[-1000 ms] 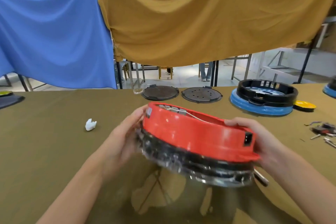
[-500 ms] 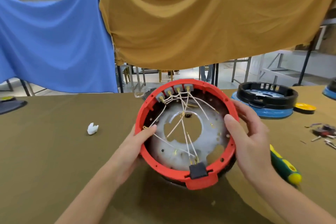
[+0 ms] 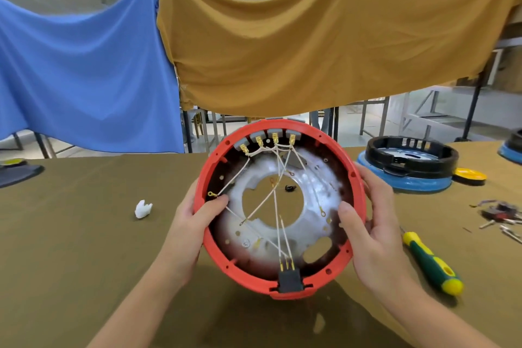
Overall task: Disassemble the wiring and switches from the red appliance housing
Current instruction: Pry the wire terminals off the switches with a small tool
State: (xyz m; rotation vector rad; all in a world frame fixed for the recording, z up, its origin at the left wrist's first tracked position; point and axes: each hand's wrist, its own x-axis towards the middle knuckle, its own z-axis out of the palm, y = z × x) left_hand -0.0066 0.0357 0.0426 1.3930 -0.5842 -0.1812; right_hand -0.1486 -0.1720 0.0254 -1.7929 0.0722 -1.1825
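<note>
The red housing [image 3: 282, 284] was held up on edge above the olive tabletop [image 3: 70, 234], its open side turned toward the camera. The left hand [image 3: 192, 223] gripped the left rim, thumb hooked over the edge and lying inside, the other fingers hidden behind the shell. The right hand [image 3: 372, 223] gripped the right rim the same way — thumb curled inside against the metal plate [image 3: 310, 186], fingers wrapped round the outside.

Inside, the silvery plate with its large round opening filled the base of the housing. Four grey switches [image 3: 267, 137] sat in a row along the top of the rim, each with a brass terminal. Thin white wires [image 3: 275, 206] ran from them across the plate, some crossing, several ending at a black connector block [image 3: 289, 281] set in the bottom of the rim; a few loose ends carried small ring lugs.

On the tabletop, a green-and-yellow screwdriver [image 3: 432, 263] lay just right of the right hand. Further right lay a scatter of small parts [image 3: 501, 216]. A blue-and-black appliance base [image 3: 406, 169] stood behind, a yellow disc [image 3: 469, 175] beside it. A small white piece [image 3: 143, 208] lay to the left. Blue cloth [image 3: 84, 79] and mustard cloth [image 3: 310, 51] hung behind.
</note>
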